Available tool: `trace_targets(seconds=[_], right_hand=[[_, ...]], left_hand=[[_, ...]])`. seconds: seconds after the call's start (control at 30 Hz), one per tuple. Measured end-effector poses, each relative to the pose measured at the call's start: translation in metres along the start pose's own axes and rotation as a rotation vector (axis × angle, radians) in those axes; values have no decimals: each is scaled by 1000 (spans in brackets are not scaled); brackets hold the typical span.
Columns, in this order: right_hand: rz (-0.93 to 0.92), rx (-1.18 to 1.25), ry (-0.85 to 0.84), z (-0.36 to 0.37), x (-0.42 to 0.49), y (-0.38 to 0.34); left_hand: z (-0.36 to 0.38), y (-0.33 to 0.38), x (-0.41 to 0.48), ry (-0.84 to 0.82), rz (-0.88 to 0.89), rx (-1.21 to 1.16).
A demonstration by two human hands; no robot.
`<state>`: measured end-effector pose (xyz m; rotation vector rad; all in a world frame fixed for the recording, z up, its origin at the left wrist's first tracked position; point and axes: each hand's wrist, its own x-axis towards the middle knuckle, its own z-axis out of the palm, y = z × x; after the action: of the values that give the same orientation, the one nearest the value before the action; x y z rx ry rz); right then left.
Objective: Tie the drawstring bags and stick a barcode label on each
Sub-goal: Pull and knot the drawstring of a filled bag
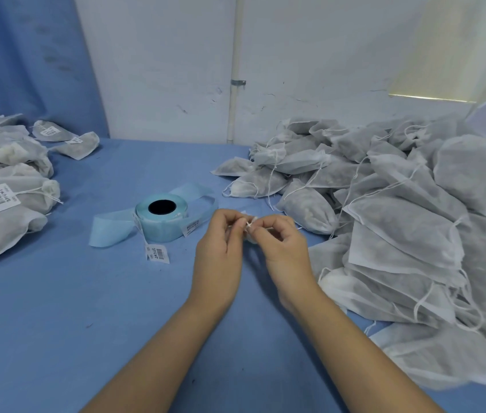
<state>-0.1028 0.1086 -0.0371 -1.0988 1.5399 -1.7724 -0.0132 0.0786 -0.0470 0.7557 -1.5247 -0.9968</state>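
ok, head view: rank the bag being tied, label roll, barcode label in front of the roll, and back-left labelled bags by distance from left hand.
From the left hand:
1. bag being tied, pinched at its fingertips.
2. label roll and barcode label, both to its left: too close to call.
3. back-left labelled bags, far corner.

Both bare forearms reached up from the lower edge and converged toward the middle. The left hand (220, 245) and the right hand (285, 248) were held backs up and close together, their tips nearly meeting. Each hand's thumb and curled fingers (232, 217) pinched a white drawstring (249, 225) between them, wrists straight.
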Motion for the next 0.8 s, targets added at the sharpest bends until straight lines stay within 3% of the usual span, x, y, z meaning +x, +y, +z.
trace_targets(seconds=[0.1,0.27,0.37,0.5,0.7,0.8], right_hand=[[209,148,-90,-3,2,-1],[482,456,-247,-8,7,-2],[491,514,-206,-10,9,-2],[486,514,-152,-11,10,0],[451,505,-133,-10,8,4],[350,390,-213,-7,4,7]], left_hand=[[-8,-4,3,-90,70,153],[-11,-6,4,-156,114,206],[-10,-6,3,-211,173,310],[-8,-7,2,-215,138,252],[-9,-11,6,-46,-35,42],[-9,-11,7,-36,-49,31]])
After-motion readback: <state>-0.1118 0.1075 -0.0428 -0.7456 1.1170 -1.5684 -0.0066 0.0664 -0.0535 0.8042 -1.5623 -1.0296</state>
